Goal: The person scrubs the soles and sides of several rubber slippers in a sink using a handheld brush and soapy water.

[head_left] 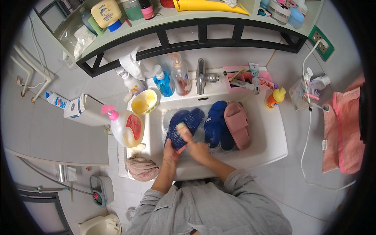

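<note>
My left hand [171, 153] grips the heel end of a dark blue slipper [174, 138] in the white sink [261, 141]. My right hand [199, 150] is closed around a small pale brush [181, 127], blurred, over that slipper's wet, sudsy surface. Partly behind the brush lies another dark blue slipper part [196, 117]; whether it is a separate slipper is hard to tell. To the right, a brighter blue slipper [213, 127] overlaps a second blue one [226, 141], with a pink slipper [237, 126] beside them. Shallow soapy water surrounds the slippers.
A metal faucet [201, 76] rises behind the basin. Pump bottles [164, 83] and a yellow soap dish [144, 102] line the left rim, near a large detergent bottle [126, 129] and a crumpled cloth [142, 169]. A yellow bottle [275, 98] stands at right; a shelf [188, 14] overhangs.
</note>
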Motion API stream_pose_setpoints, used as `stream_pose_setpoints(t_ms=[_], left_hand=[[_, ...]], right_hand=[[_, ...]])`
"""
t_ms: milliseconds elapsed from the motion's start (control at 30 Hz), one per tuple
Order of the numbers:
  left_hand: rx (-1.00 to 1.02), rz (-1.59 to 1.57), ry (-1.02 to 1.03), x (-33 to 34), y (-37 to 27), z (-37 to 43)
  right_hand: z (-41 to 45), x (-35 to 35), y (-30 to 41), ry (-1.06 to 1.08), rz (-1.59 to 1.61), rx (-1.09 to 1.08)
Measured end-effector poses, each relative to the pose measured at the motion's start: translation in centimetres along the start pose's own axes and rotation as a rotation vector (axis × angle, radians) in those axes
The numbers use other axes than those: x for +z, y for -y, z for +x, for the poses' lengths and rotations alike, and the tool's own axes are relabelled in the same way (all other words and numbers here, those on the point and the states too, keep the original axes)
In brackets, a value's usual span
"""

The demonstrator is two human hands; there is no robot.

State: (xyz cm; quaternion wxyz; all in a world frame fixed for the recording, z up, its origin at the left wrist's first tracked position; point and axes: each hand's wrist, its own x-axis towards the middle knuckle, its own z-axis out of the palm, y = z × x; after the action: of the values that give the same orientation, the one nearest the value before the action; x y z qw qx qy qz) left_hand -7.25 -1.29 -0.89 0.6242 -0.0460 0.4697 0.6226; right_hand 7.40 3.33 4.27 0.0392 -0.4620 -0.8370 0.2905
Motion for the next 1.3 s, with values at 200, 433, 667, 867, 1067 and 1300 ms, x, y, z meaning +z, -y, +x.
stream_pose_setpoints(t_ms=[200, 433, 667, 867, 1067, 1300], left_hand=[[-0.03, 0.014, 0.007, -0.2, -0.1, 0.5], [0.035, -0.015, 0.006, 1.2, -0.3, -0.6], [-0.039, -0.037, -0.041, -0.9, 0.3, 1.3], [0.001, -0.024, 0.006, 1.0, 0.1, 0.0], [-0.049, -0.186, -0.081, -1.5, 0.8, 1.5], [-0.009, -0.109, 0.02, 0.5, 0.2, 0.2]], right_hand=[[0.5, 0.5, -1.4, -0.019, -0.115, -0.034], [1.7, 0.3, -1.9, -0.089, -0.077, 0.09], [0.0, 0.4, 0.1, 0.038, -0.119, -0.171], [3.4, -0.2, -1.3, -0.092, -0.021, 0.08], [-0.3, 0.5, 2.1, 0.064, -0.093, -0.208], [4.6, -1.3, -3.3, -0.147, 0.019, 0.213]])
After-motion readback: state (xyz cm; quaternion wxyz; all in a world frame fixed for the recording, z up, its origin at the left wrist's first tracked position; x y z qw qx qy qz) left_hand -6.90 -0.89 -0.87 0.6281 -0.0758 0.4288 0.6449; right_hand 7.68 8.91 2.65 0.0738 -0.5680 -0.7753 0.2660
